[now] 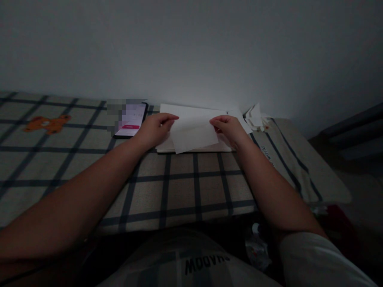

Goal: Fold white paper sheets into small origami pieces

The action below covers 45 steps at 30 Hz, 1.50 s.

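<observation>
Pretty dim shot, but here's what shows. Both hands are out over a stack of paper (196, 115) sitting at the far edge of the table (185, 187), right up against the wall (191, 48). The left hand (155, 129) and right hand (229, 128) are each pinching one loose sheet (194, 135) by its upper corners, left one on the left corner, right one on the right. Thumb and fingers are closed on the sheet on both sides, not spread flat. The sheet sits a bit crooked on top of the stack, its lower edge slanting and hanging slightly past the stack's near edge on the left.

The table has a checked cloth (74, 159) on it, pale squares with dark lines, and there's an orange bear (48, 123) printed on it way off to the left. A phone (131, 119) lies just beside the left hand, between it and the wall, screen lit up with a pink-red bar; part of the screen is blurred out so no reading it.

Off to the right of the stack, near the right hand, there's a little heap of folded paper bits (255, 117). Can't tell what shapes they are, too small and dark.

Bare forearms come in from both lower corners, and a pale sleeve (323, 259) shows at bottom right.
</observation>
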Each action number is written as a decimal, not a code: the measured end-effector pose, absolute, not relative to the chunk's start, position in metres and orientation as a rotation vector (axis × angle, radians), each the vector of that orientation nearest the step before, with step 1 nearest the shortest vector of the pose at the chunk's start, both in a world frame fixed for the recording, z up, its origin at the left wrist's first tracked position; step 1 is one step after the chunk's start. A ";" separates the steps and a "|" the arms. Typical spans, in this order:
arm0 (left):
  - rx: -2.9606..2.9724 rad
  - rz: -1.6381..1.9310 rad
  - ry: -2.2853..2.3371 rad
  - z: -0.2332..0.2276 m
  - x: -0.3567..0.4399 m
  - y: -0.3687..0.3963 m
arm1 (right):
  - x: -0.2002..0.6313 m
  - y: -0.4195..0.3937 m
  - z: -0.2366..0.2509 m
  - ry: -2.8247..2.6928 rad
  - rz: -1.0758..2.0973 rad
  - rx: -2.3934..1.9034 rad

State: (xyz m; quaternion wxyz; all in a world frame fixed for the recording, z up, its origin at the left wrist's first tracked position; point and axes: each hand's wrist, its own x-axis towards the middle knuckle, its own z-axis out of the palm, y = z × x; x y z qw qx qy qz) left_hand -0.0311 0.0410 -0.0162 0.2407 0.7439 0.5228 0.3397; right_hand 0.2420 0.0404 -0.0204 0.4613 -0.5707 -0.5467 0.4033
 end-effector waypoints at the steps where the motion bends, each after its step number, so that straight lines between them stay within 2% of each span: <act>1: 2.045 0.937 1.429 -0.016 -0.031 0.041 | 0.243 0.041 -0.022 -1.337 1.001 -1.391; 8: 2.256 0.876 1.358 -0.017 -0.032 0.039 | 0.244 0.047 -0.032 -1.180 1.147 -1.312; 15: 2.250 0.908 1.312 -0.018 -0.032 0.039 | 0.242 0.042 -0.025 -1.238 1.123 -1.378; 24: 2.092 0.814 1.156 -0.013 -0.029 0.032 | 0.238 0.036 -0.019 -1.814 0.782 -1.308; 30: 1.763 0.940 1.202 -0.010 -0.022 0.029 | 0.233 0.031 -0.020 -1.855 0.893 -1.305; 35: 1.484 0.888 1.295 -0.010 -0.020 0.026 | 0.233 0.028 -0.017 -1.807 1.056 -1.275; 40: 1.583 0.846 1.281 -0.007 -0.018 0.021 | 0.227 0.019 -0.010 -1.810 1.188 -1.314; 45: 1.863 0.702 1.271 -0.004 -0.015 0.015 | 0.218 0.010 -0.006 -1.910 1.094 -1.292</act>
